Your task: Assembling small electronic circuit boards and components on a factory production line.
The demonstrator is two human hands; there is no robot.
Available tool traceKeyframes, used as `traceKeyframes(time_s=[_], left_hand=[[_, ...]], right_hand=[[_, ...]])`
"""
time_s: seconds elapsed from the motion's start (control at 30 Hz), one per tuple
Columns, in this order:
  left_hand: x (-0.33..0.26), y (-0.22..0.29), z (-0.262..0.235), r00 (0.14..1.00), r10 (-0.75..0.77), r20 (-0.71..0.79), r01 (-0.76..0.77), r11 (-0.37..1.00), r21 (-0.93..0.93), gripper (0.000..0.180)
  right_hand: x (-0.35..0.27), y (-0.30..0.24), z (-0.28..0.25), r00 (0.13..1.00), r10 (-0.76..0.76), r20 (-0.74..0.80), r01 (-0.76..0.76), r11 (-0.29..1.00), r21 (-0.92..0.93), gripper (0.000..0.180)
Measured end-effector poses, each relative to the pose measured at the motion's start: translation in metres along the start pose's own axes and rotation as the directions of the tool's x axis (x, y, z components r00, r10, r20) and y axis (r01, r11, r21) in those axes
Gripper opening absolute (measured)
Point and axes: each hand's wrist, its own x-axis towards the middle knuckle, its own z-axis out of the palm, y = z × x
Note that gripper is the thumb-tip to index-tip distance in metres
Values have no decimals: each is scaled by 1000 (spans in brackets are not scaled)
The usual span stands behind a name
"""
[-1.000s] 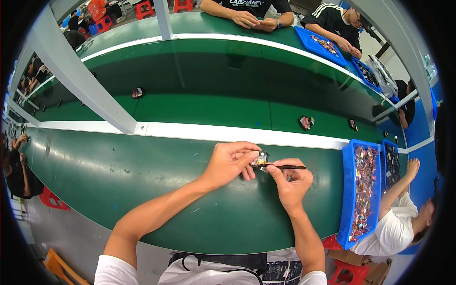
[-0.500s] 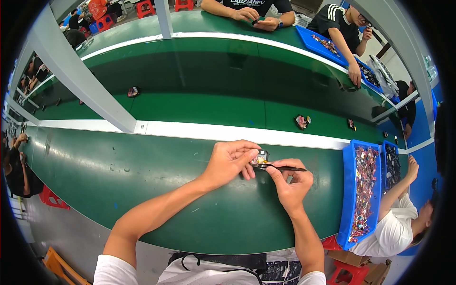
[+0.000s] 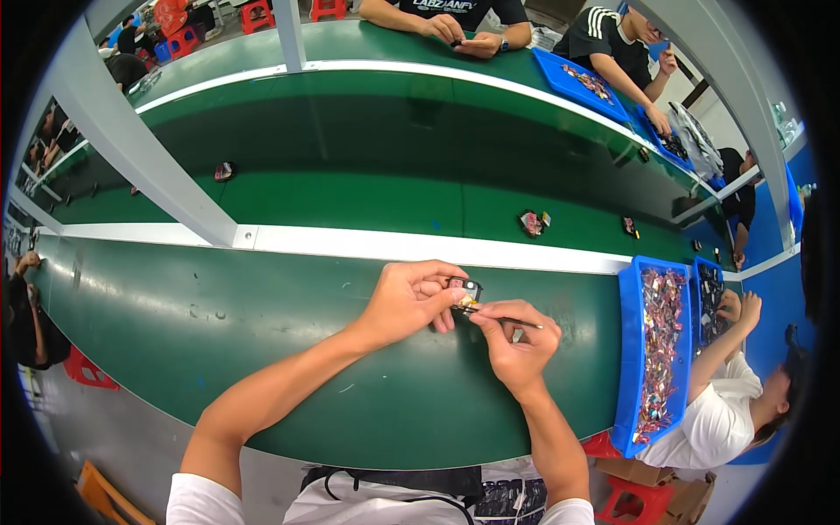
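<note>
My left hand is closed around a small open black plastic case, with pale, red and yellow parts showing inside. Between the thumb and fingers of my right hand is a pair of slim dark tweezers. Their tip reaches the lower edge of the case, by the yellow part. What the tip grips, if anything, is too small to make out. Both hands are above the green worktable, close to its white far rail.
Right of my hands stands a blue bin full of small wired parts, beside another blue bin of black pieces. Small assemblies lie on the green belt beyond the rail. Co-workers sit across and at right.
The tweezers have tilted, their rear end now lower, with the tip still at the case. A co-worker's hand at right has come down to the bin of black pieces. The view has shifted slightly.
</note>
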Motion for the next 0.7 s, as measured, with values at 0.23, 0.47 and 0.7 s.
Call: traceKeyframes(time_s=[0.23,0.47,0.7], left_hand=[[3,4,4,1000,-1,-23,2,998,59,22],[4,1,8,994,25,-110,-9,990,141,16],[51,23,-36,943,108,-314,-34,972,232,18]], right_hand=[[2,-3,1,989,-147,19,148,988,-53,14],[3,4,7,972,-234,-12,233,971,-60,19],[8,2,-2,968,-167,-186,160,986,-52,17]])
